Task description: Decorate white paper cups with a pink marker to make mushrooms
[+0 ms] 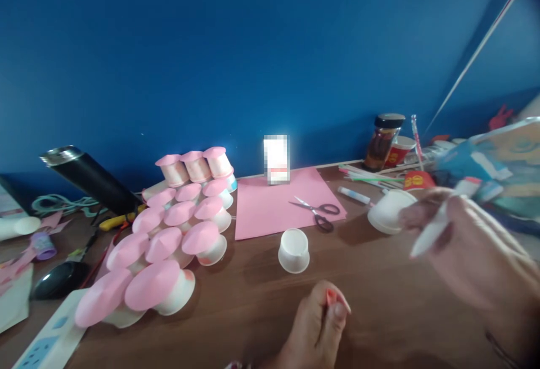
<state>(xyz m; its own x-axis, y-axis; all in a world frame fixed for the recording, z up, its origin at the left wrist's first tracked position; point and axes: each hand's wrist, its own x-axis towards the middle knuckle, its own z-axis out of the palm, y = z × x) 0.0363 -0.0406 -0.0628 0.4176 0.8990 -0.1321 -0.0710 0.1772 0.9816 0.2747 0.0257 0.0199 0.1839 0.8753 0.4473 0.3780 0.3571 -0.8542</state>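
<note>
My right hand [468, 245], smeared by motion at the right, is closed around a white marker [434, 228] with a reddish end. Its fingers are close to a white paper bowl [388, 211]; I cannot tell if they touch. Low in the middle, my left hand [314, 327] pinches a small orange-red piece [332, 297] with a pale edge, whose kind is unclear. A small white paper cup [294, 251] stands just beyond that hand. Farther back, scissors [318, 211] with dark handles lie partly on a pink paper sheet [270, 203].
Rows of paper cups with pink cone tops [166, 242] fill the left. Beside them are a power strip [50, 329], a mouse [61, 279] and a leaning black flask [93, 180]. At the back right stand a dark bottle [382, 141], straws [371, 176] and another marker [353, 195].
</note>
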